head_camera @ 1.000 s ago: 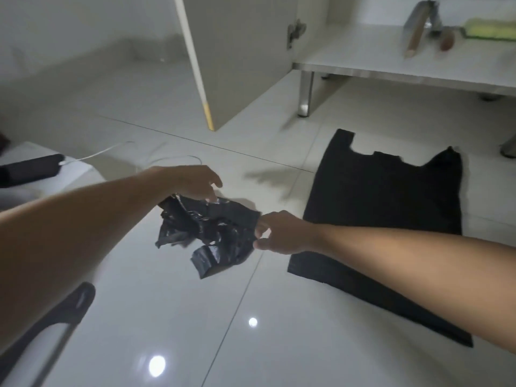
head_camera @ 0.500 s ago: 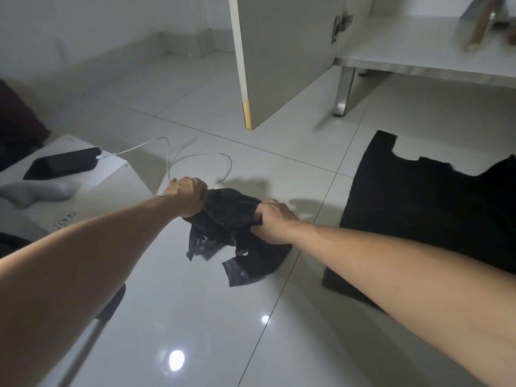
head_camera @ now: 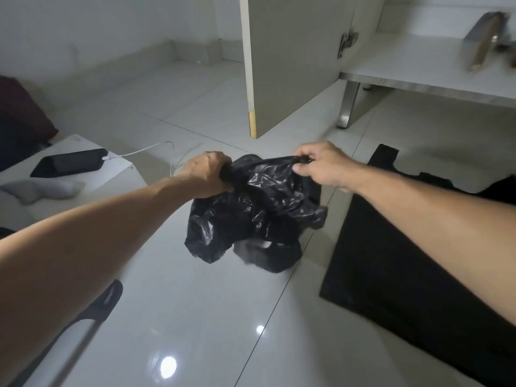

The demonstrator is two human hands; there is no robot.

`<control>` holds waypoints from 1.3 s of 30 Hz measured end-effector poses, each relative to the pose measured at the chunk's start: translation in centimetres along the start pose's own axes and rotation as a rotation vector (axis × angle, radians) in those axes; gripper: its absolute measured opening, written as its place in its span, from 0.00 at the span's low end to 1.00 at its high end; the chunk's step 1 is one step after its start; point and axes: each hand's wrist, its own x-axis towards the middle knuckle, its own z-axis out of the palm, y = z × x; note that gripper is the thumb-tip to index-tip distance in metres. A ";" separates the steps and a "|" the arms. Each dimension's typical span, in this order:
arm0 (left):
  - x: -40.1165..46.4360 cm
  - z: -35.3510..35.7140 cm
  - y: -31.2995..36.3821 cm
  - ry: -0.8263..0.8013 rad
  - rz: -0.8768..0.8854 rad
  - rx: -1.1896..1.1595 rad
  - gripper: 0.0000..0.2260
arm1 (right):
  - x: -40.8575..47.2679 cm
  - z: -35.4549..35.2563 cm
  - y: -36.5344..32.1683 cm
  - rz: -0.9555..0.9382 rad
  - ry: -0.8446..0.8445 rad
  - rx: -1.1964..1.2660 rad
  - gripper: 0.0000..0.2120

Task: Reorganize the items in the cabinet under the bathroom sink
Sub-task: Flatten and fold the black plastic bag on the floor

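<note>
A crumpled black plastic bag [head_camera: 251, 216] hangs above the tiled floor between both hands. My left hand [head_camera: 205, 174] is clenched around its left top edge. My right hand [head_camera: 321, 163] pinches its right top edge between thumb and fingers. A second black plastic bag [head_camera: 396, 263] lies spread flat on the floor to the right, partly under my right forearm. The cabinet door [head_camera: 290, 60] stands open behind the hands, and the cabinet's bottom shelf [head_camera: 418, 65] shows at the upper right with a blurred brush-like item [head_camera: 483, 37] on it.
A white box [head_camera: 117, 166] at the left carries a black phone [head_camera: 69, 163] on a white cable and a grey sock [head_camera: 42, 189]. A metal cabinet leg [head_camera: 347, 107] stands on the floor. A dark object [head_camera: 103, 303] lies at the lower left.
Both hands have lifted the crumpled bag and pulled its top edge apart, the right hand moving right and up. The camera view has shifted, showing more of the cabinet shelf.
</note>
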 end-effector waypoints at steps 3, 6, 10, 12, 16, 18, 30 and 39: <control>0.2 0.0 0.0 0.172 -0.116 -0.030 0.09 | -1.0 -4.6 0.6 -0.012 0.080 -0.033 0.05; 0.7 -0.2 0.2 0.233 -0.219 -0.045 0.10 | -1.8 -9.3 1.7 -0.030 0.242 -0.126 0.07; 1.7 -0.3 1.3 0.231 -0.230 -0.042 0.09 | -2.3 -15.3 4.5 0.009 0.496 -0.346 0.09; 2.2 -0.7 2.3 0.245 -0.194 -0.037 0.07 | -2.9 -17.7 5.9 0.044 0.634 -0.469 0.09; 3.9 -2.9 7.4 0.422 -0.122 -0.211 0.04 | -4.4 -21.2 8.7 0.086 0.921 -0.731 0.10; 4.0 -4.1 11.5 0.578 -0.023 -0.305 0.08 | -5.2 -22.1 9.6 0.152 1.073 -0.755 0.13; -5.6 8.6 29.8 0.186 0.785 -0.436 0.14 | -12.7 -17.2 17.1 0.708 0.461 0.690 0.41; -4.6 15.8 25.8 -0.129 0.246 -0.198 0.27 | -19.4 -14.9 26.5 0.981 0.595 0.490 0.15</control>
